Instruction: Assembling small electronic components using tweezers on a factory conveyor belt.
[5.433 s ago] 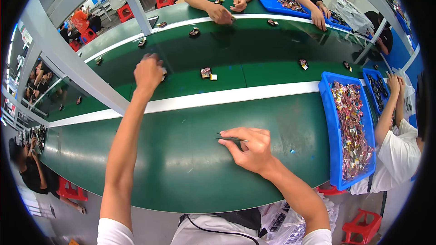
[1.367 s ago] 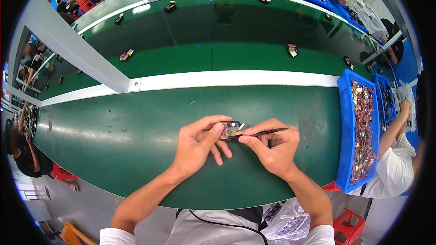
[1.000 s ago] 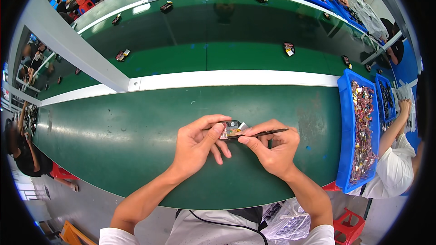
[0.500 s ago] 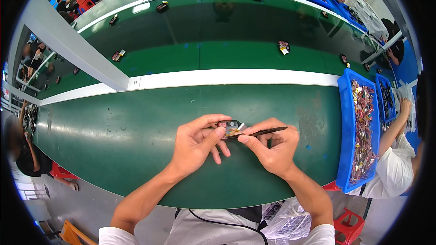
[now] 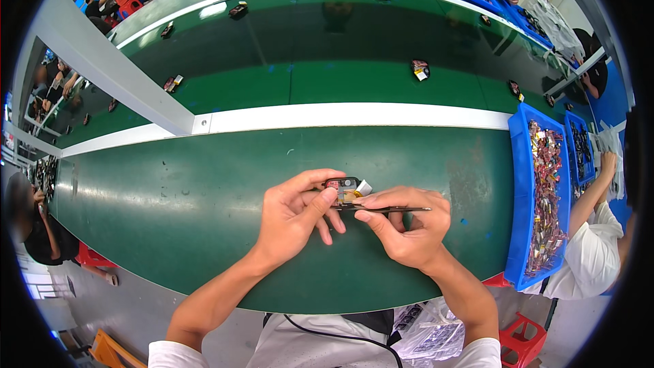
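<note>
Over the green table, my left hand [image 5: 294, 212] grips a small black electronic housing [image 5: 344, 183] between thumb and fingers. Inside the housing a reddish circuit board shows, and a white tab with a yellow part [image 5: 362, 189] sticks out at its right side. My right hand [image 5: 415, 223] is closed round slim black tweezers [image 5: 409, 209], lying nearly level along the housing's near edge. The tweezers' tips are at the housing, partly covered by my fingers, so I cannot tell what they touch.
A blue tray [image 5: 519, 197] heaped with small red and yellow wired parts stands on the right. Beyond the white rail [image 5: 354, 116], a green conveyor belt [image 5: 340, 85] carries several black housings. A grey post [image 5: 122, 61] rises at left. Co-workers sit around.
The tweezers have swung from a tilt to nearly level, and my right hand has shifted slightly. The white tab shows more. Housings on the belt have drifted left.
</note>
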The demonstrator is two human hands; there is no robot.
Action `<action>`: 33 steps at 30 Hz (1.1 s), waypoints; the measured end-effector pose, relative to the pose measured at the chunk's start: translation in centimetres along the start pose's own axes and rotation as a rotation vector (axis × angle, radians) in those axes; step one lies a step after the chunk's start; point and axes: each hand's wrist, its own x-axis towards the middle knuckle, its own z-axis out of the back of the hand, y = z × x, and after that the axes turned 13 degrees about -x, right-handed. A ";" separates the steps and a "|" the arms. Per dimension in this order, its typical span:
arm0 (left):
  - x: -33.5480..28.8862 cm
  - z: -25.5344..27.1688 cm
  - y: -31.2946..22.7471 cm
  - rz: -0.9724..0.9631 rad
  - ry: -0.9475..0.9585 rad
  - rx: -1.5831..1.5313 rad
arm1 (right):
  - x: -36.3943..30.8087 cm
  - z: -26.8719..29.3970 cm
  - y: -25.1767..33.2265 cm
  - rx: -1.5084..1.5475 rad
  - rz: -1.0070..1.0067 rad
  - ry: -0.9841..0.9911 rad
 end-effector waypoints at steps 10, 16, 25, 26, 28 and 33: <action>-0.1 -0.1 0.0 0.019 0.001 0.014 | 0.2 0.2 0.4 -0.050 0.071 0.026; 0.1 -0.2 -0.1 0.069 -0.003 0.005 | 0.0 0.2 0.1 -0.145 0.183 0.047; 0.2 -0.3 0.5 0.037 -0.041 0.057 | -0.9 -0.4 -0.2 -0.301 0.352 0.003; 0.2 -0.3 0.5 0.037 -0.039 0.058 | -0.9 -0.5 -0.2 -0.302 0.352 0.001; 0.3 -0.4 0.6 0.025 -0.062 0.083 | -1.0 -0.6 -0.2 -0.291 0.345 -0.009; 0.4 -0.4 0.9 0.006 -0.071 0.134 | -1.2 -0.8 -0.4 -0.282 0.350 -0.008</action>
